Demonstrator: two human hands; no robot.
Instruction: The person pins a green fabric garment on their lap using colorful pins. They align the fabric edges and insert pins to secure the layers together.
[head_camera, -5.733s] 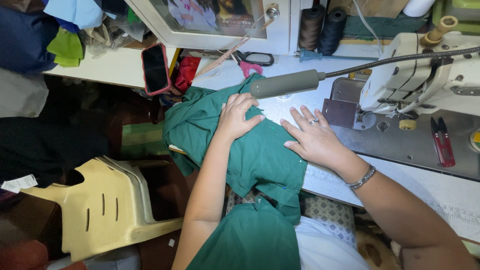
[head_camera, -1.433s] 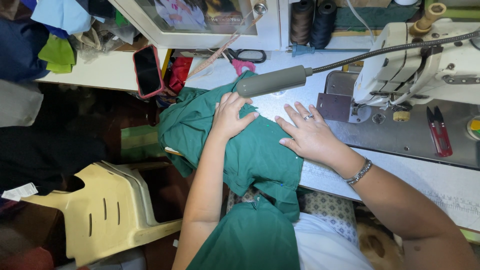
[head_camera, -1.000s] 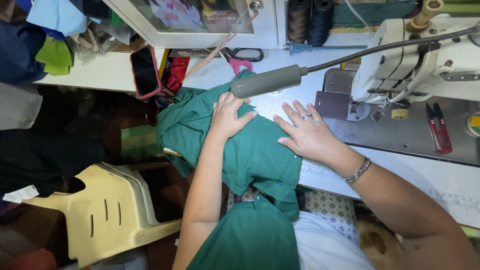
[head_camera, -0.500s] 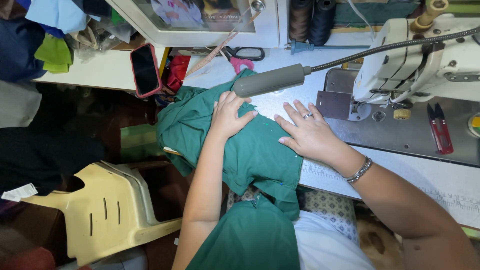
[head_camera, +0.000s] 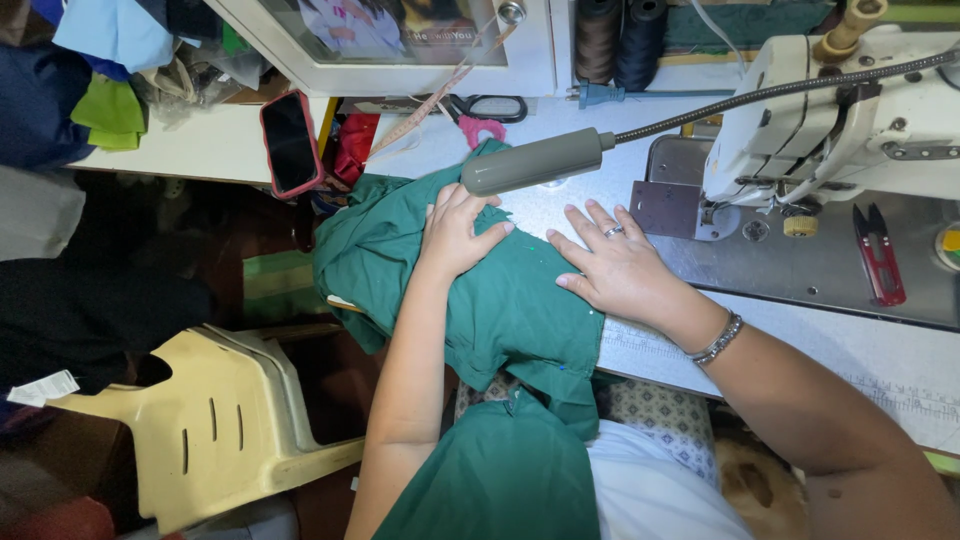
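Note:
A green fabric piece (head_camera: 520, 310) lies bunched over the near edge of the sewing table (head_camera: 900, 350) and hangs down toward my lap. My left hand (head_camera: 455, 230) rests flat on its upper part, fingers spread toward the grey lamp head (head_camera: 535, 160). My right hand (head_camera: 620, 270), with a ring and a wrist bracelet, presses flat on the fabric's right edge. Neither hand grips anything. The white sewing machine (head_camera: 840, 110) stands to the right, beyond my right hand.
Red thread snips (head_camera: 880, 255) lie on the machine bed. Black-handled scissors (head_camera: 490, 105), a phone in a red case (head_camera: 290, 140) and dark thread cones (head_camera: 615, 40) sit at the back. A cream plastic chair (head_camera: 210, 420) stands at lower left. Cloth piles fill the upper left.
Both hands stay flat on the green fabric with only slight shifts. The view has moved a little; nothing was picked up or released.

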